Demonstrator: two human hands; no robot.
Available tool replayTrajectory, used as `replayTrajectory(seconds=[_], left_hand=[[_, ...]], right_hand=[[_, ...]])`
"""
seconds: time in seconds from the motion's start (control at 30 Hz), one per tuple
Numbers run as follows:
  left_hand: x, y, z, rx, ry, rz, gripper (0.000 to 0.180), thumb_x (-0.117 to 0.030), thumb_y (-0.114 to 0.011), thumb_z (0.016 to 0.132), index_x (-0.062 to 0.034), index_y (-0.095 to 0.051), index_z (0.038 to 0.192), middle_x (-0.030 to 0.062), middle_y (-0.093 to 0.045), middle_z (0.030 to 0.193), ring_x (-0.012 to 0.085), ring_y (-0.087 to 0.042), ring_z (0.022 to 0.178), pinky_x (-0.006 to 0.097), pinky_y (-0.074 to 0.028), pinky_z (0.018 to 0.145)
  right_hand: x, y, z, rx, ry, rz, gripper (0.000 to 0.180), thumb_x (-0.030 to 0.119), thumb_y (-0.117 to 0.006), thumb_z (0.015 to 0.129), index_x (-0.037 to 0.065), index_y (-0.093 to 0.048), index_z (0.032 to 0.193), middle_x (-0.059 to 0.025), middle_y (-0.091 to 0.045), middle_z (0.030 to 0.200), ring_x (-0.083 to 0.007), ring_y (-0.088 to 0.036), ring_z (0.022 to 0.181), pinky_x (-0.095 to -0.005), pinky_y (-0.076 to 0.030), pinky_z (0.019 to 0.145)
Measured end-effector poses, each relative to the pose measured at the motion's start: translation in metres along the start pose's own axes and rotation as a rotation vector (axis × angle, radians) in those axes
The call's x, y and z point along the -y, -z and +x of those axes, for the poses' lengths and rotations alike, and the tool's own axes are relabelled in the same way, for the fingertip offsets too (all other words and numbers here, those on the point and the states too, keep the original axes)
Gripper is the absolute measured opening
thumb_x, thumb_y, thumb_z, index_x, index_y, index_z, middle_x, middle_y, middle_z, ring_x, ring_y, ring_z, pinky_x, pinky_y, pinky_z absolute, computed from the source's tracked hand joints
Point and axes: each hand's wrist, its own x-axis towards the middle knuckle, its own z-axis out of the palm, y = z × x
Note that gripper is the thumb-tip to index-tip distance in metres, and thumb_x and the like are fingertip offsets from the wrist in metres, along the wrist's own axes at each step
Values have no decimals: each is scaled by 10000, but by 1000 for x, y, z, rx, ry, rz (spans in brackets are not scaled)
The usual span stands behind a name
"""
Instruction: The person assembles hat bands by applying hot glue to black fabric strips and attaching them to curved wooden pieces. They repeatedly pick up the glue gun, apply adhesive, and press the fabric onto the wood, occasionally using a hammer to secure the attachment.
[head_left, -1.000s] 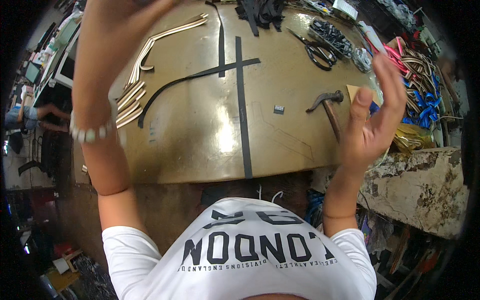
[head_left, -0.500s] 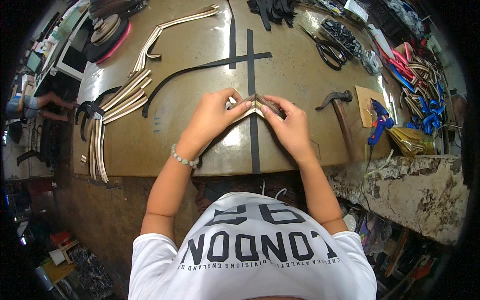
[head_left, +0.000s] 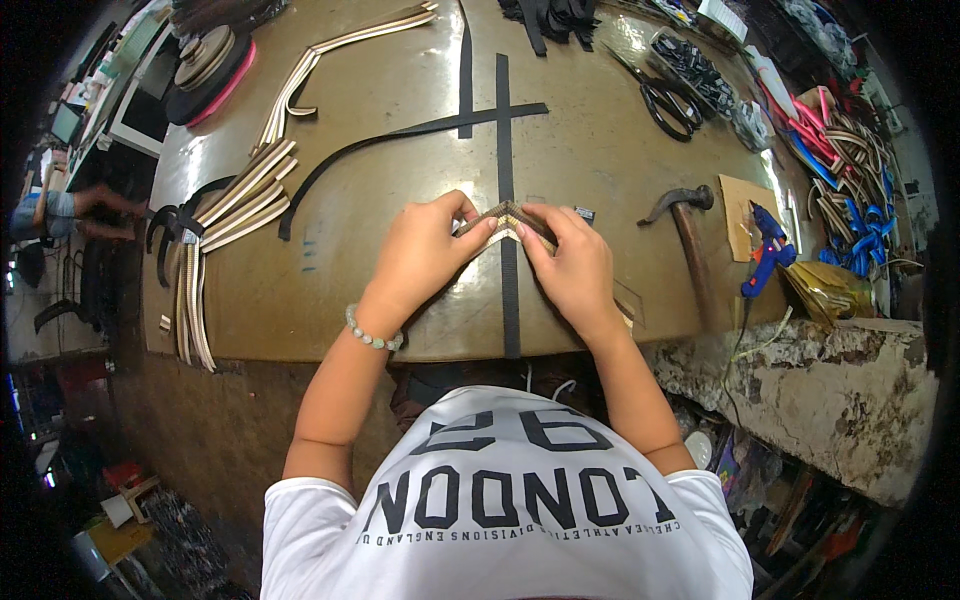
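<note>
A striped brown-and-cream webbing strap (head_left: 508, 217) is bent into a peak above the table. My left hand (head_left: 425, 245) pinches its left side between thumb and fingers, and my right hand (head_left: 575, 262) grips the right side the same way. Both thumbs lie close to the fold. Part of the strap is hidden by my palms; a striped end shows beside my right forearm. Beneath the fold, a long black strap (head_left: 510, 300) runs toward the table's near edge. Just beyond my right fingers lies a small dark piece with a white part (head_left: 584, 213).
Striped straps (head_left: 245, 205) tied with black lie left, near round discs (head_left: 205, 60). A curved black strap (head_left: 390, 137) crosses the far middle. On the right are scissors (head_left: 670, 108), a hammer (head_left: 688, 240), a blue glue gun (head_left: 768, 250) and a tray of black buckles (head_left: 690, 70).
My hands and the bent strap have dropped slightly toward me, and the fold looks flatter. A small dark piece and a striped strap end have come into sight around my right arm.
</note>
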Motion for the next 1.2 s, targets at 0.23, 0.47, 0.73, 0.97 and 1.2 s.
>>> replayTrajectory(seconds=[0.23,0.47,0.73,0.97,1.2], left_hand=[[-5,-8,-5,-157,-164,115,225,-271,-744,824,-71,-678,904,103,-626,814,274,-631,671,370,-498,605],[-2,-11,-8,-66,-333,153,166,-165,-662,883,-182,-714,1040,55,-619,935,290,-647,748,394,-523,641],[-9,-4,-4,20,-347,140,190,-122,-662,875,-170,-736,1044,50,-614,925,260,-630,704,380,-507,639],[-29,24,-38,-226,-119,92,147,-179,-662,895,-112,-717,1014,91,-610,801,267,-619,677,361,-483,603],[-8,-26,-42,-265,-155,231,137,-226,-636,905,-165,-705,1006,66,-584,758,256,-616,742,387,-488,626]], right_hand=[[14,-9,-11,3,185,-521,306,179,-603,871,110,-660,1164,-54,-599,1127,-274,-603,979,-432,-462,838],[2,37,-13,-50,355,-453,316,131,-642,840,43,-629,1143,-101,-544,1224,-281,-481,1145,-428,-378,954],[-169,172,-51,-990,-455,-390,475,338,-744,868,30,-481,1116,-225,-568,1098,-314,-554,1021,-408,-431,893],[-111,206,6,-389,-406,-614,461,343,-623,941,-4,-462,1197,-256,-677,933,-429,-667,785,-490,-516,664],[-10,112,34,160,64,141,445,332,-694,906,17,-508,1161,-151,-693,862,-213,-671,723,-356,-524,631]])
